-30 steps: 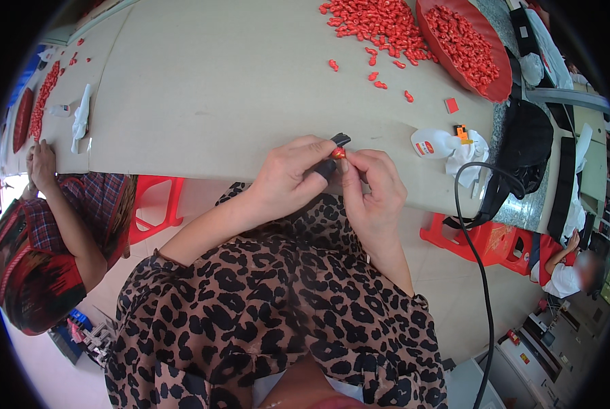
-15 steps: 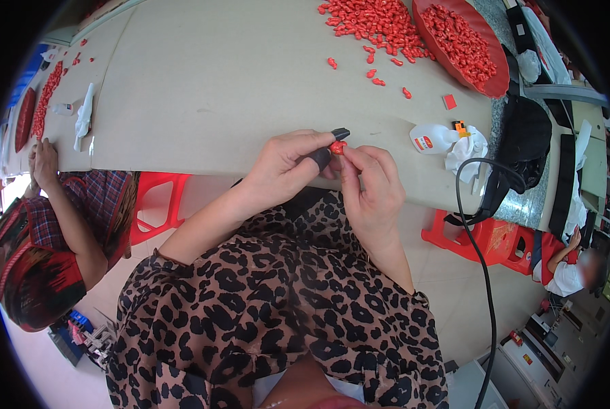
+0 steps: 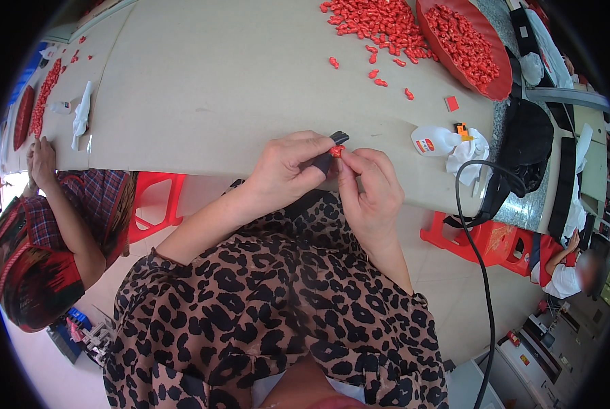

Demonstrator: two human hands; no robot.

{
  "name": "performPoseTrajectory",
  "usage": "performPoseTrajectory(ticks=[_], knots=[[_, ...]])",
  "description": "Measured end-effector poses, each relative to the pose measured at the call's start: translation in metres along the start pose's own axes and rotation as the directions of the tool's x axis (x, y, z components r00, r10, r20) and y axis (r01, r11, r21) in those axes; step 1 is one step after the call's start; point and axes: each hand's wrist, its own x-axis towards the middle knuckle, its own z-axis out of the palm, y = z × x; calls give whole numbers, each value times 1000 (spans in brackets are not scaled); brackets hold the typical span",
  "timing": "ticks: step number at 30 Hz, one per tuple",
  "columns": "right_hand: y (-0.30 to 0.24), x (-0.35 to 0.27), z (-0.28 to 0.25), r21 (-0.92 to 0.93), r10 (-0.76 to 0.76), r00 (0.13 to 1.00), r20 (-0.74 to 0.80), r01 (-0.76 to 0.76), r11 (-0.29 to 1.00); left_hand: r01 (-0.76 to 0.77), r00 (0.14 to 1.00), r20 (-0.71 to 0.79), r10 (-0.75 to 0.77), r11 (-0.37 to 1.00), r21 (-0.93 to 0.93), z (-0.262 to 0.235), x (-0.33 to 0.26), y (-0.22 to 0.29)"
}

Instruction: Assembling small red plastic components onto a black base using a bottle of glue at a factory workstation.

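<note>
A small glossy red piece (image 3: 337, 150) is held just above the table's near edge, between my two hands. My left hand (image 3: 281, 165), with black covers on its thumb and index finger, grips the piece from the left. From the other side, the bare thumb and index finger of my right hand (image 3: 373, 191) pinch it. Fingertips hide most of the piece. Farther off, a pile of small knobbly red pieces (image 3: 380, 28) lies on the table (image 3: 216, 82), with several loose ones nearer me. More red pieces fill a red scalloped bowl (image 3: 501, 87) at the far right.
Right of my hands stand a white squeeze bottle (image 3: 436, 140) and crumpled tissue (image 3: 463, 165), near a red square (image 3: 452, 103). A black cable (image 3: 481, 255) hangs over the table edge beside a black bag (image 3: 528, 136). A co-worker's arm (image 3: 69, 211) reaches the table at left.
My left thumb and index finger have drawn closer together around the red piece, which appears slightly turned. Both hands stay in nearly the same place; the view has shifted slightly.
</note>
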Motion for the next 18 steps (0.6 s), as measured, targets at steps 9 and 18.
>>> performPoseTrajectory(ticks=[9,18], knots=[[-2,0,5,56,70,997,-11,-69,996,-13,1000,5,13,1000,19,-3,2,1],[-4,6,-4,590,631,725,274,-646,485,226,974,74,-216,871,-435,-5,1,6]])
